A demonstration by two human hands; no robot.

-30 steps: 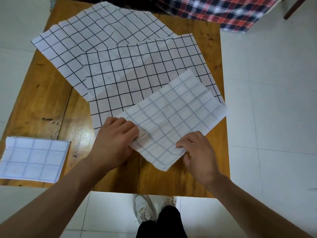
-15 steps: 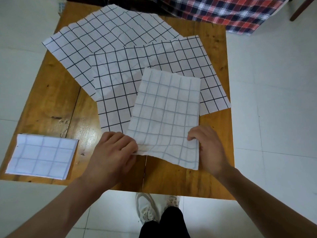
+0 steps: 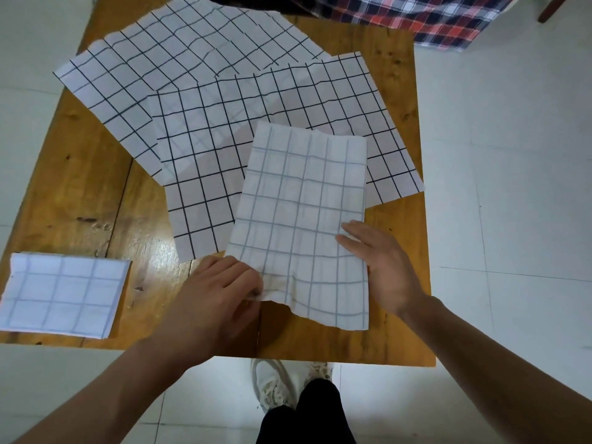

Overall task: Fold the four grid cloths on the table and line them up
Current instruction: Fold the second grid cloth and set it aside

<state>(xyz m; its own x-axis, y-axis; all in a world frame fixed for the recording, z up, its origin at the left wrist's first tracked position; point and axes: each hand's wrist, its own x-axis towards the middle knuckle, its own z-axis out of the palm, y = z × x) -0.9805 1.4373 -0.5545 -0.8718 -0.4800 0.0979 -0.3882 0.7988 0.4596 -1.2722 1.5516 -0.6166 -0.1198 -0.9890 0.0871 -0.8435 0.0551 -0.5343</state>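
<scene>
A half-folded pale grid cloth (image 3: 301, 213) lies lengthwise near the front of the wooden table (image 3: 80, 193), over a black-grid cloth (image 3: 224, 161). My left hand (image 3: 221, 299) pinches its lifted near-left corner. Flat on its right side rests my right hand (image 3: 381, 267), fingers straight. A second black-grid cloth (image 3: 166, 62) lies spread at the back left. A small folded pale grid cloth (image 3: 61, 296) sits at the table's front-left corner.
A red, navy and white plaid fabric (image 3: 426, 14) hangs beyond the table's far right corner. White tiled floor surrounds the table. My shoes (image 3: 278, 386) show below the table's front edge (image 3: 352, 360).
The pale cloth turned from a diagonal lie to lengthwise. My right hand went from pinching its near edge to lying flat on its right side.
</scene>
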